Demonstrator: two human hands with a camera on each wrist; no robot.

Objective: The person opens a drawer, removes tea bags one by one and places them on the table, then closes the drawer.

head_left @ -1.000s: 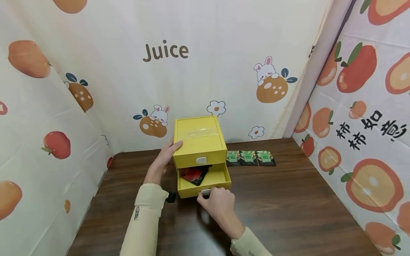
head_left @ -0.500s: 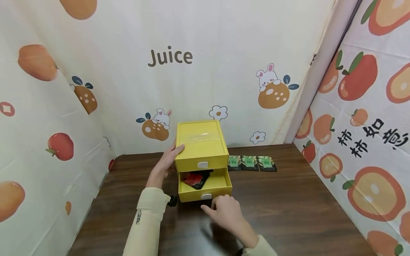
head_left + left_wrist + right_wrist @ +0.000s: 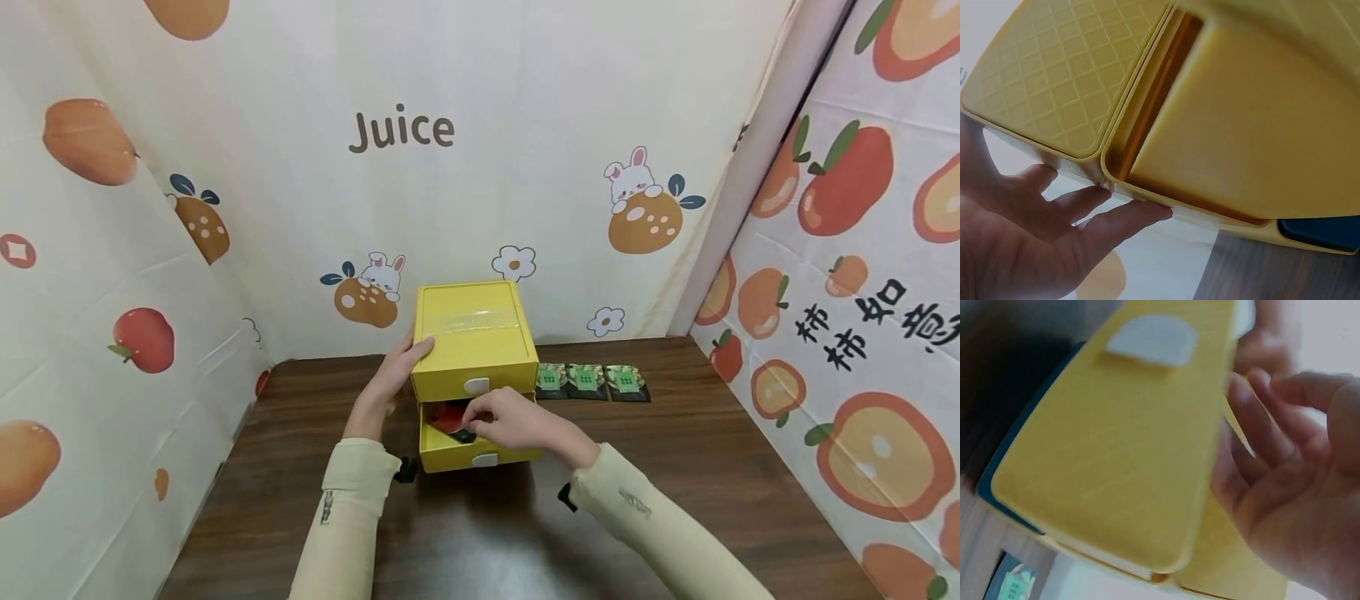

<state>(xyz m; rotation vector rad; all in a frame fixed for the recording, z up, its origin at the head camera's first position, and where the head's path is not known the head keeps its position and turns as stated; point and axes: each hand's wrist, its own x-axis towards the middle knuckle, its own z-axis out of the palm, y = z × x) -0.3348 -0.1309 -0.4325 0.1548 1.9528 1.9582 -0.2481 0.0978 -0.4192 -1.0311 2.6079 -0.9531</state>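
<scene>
A small yellow two-drawer box [image 3: 476,346] stands at the back of the table, its lower drawer [image 3: 442,459] pulled out. Against the box's left side rests my left hand [image 3: 386,383], thumb on the top edge and fingers extended along the side wall. My right hand [image 3: 513,421] reaches over the drawer front, fingers bent and pointing in, beside a red and black packet [image 3: 448,419] lying inside. That hand hides part of the packet; I see nothing held between its fingers. In the right wrist view, the drawer's white pull tab [image 3: 1154,340] shows.
Several green and black packets, one of them the rightmost packet [image 3: 627,382], lie in a row right of the box. The dark wooden table [image 3: 675,500] ends against fruit-printed cloth [image 3: 480,167] at the back and both sides.
My right hand has let go of the lower drawer's pull tab, drawn back, then moved up and over into the drawer. My left hand has stayed on the box.
</scene>
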